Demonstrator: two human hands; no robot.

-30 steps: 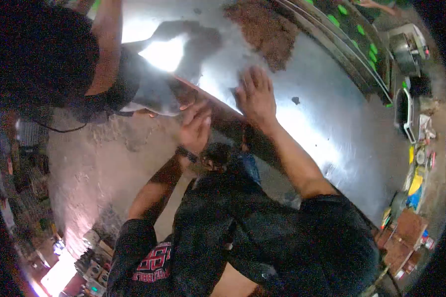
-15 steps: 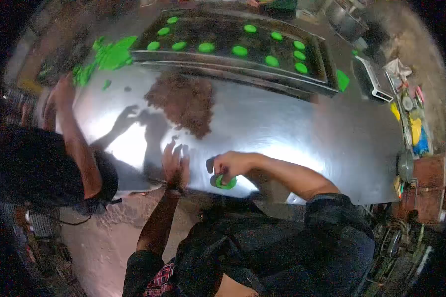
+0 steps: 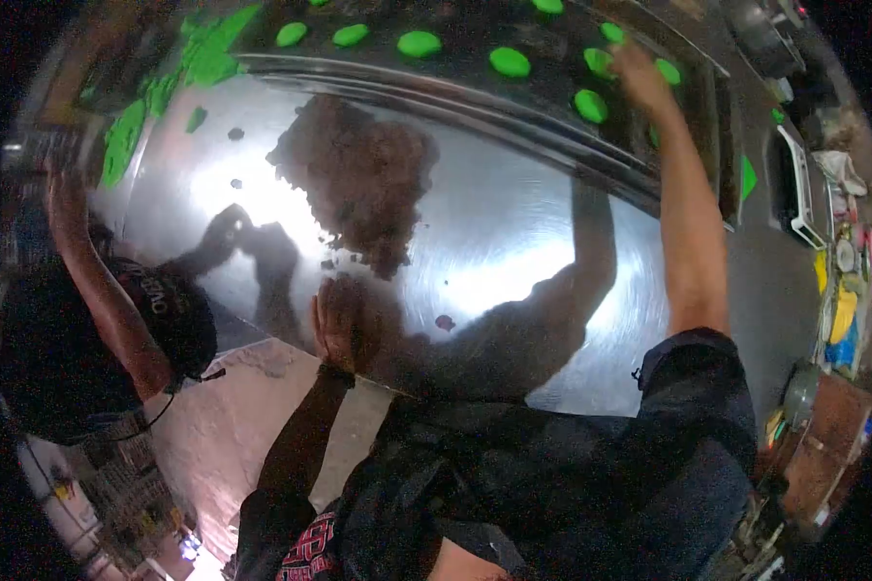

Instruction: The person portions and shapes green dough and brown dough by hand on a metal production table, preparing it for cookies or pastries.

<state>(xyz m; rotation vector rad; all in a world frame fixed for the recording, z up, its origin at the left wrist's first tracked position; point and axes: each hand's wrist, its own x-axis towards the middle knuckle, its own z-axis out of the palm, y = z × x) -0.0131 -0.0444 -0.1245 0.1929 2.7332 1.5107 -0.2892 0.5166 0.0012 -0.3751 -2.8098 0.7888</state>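
My left hand rests on the metal table near its front edge, fingers stretched out, just below a heap of brown crumbly filling. Stretched far forward, my right hand is over a dark tray. Its fingertips are on a flat green dough disc; motion blur softens the fingers. Several similar green discs lie around it on the tray, among them one green disc nearer me and another green disc beside my hand. My forearm partly covers one more.
A co-worker's arm and dark cap are at the left. Green dough lies in a mass at the back left, with a flat green piece nearby. A white-edged black tray stands at the right. A dark reddish spot marks the table.
My right hand has moved from the table's front edge forward and right to the tray, with the green dough. My left hand stays on the table. The view has shifted.
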